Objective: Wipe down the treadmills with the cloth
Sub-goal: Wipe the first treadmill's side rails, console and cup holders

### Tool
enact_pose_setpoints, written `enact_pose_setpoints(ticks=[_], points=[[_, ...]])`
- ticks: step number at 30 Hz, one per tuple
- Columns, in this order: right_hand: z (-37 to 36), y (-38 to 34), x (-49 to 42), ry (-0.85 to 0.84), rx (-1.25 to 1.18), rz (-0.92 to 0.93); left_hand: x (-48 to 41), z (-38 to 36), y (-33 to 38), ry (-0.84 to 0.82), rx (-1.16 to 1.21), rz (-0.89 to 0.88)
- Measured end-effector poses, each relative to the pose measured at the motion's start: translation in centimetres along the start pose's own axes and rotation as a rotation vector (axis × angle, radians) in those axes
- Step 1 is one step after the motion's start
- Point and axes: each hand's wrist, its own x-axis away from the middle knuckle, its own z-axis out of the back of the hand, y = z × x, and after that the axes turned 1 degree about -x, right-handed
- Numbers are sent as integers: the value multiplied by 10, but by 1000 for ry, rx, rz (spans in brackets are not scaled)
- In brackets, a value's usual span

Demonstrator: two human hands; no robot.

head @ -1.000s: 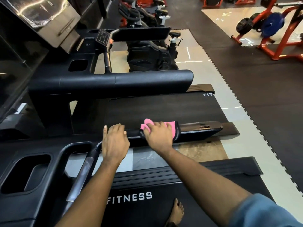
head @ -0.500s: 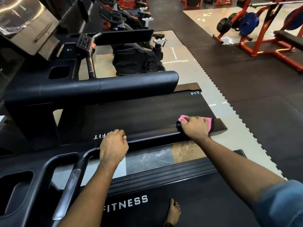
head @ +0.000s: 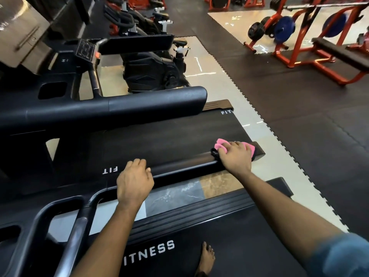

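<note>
The right hand [head: 236, 157] grips a pink cloth [head: 221, 144] at the rear end of a black treadmill side rail [head: 185, 166]; the left hand [head: 134, 183] curls over that rail. Its dark belt [head: 159, 140] reads "FIT", the nearer belt [head: 239, 246] "ITNESS".

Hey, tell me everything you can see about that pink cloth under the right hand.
The pink cloth is soft-looking fabric, bunched up, with what looks like a dark strip at its edges. It lies draped over the neighbouring treadmill's black side rail, near the rail's end. The right hand covers most of it, fingers curled over it, so only pink folds peek out either side.
</note>
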Motion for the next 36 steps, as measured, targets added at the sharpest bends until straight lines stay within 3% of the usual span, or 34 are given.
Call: enact_pose_setpoints(ticks=[5,7,10,13,15,18,20,26,36], points=[[31,-12,-51,-476,37,-150,2,-2,-5,1,25,-21],[33,-19,-61,-570,69,-179,2,-2,-9,-14,63,-8],[30,-13,-44,-448,31,-76,2,-3,-12,-23,86,5],[32,1,-10,-125,-93,138,6,-3,-12,6,98,9],[36,3,-18,-182,-106,110,7,-5,-16,17,120,1],[31,-11,-50,-452,47,-54,8,-6,-25,11,173,0],[26,-22,-60,-530,122,-84,10,-5,-27,5,207,-6],[23,-60,-41,-515,119,2,3,4,-49,-97,339,-20],[-11,-232,40,-541,-93,283,43,46,-99,-149,287,180]])
